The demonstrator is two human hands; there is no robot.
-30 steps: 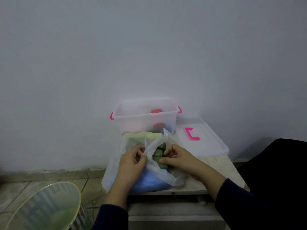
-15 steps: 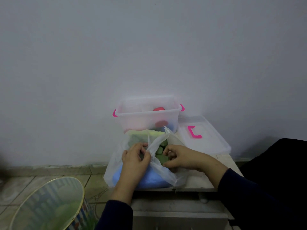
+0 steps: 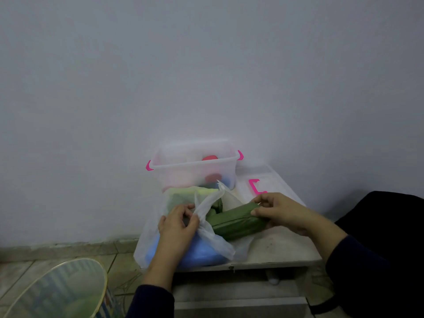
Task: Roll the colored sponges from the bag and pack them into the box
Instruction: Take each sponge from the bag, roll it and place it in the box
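A thin white plastic bag [image 3: 215, 244] lies on the small table [image 3: 282, 249], with a blue sponge [image 3: 202, 251] and yellow-green sponges [image 3: 183, 193] showing through it. My left hand [image 3: 176, 226] pinches the bag's mouth. My right hand [image 3: 280, 212] grips the right end of a dark green sponge [image 3: 236, 221], which sticks halfway out of the bag. Behind the bag stands the clear box [image 3: 195, 166] with pink clips; red and blue sponges show inside it.
The box's clear lid [image 3: 270, 182] with a pink handle lies flat to the right of the box. A round bin [image 3: 57, 292] stands on the tiled floor at lower left. A wall rises right behind the table. A dark cloth mass [image 3: 385, 237] lies at right.
My right hand has drawn the dark green sponge out of the bag toward the right. My left hand has stayed on the bag's mouth.
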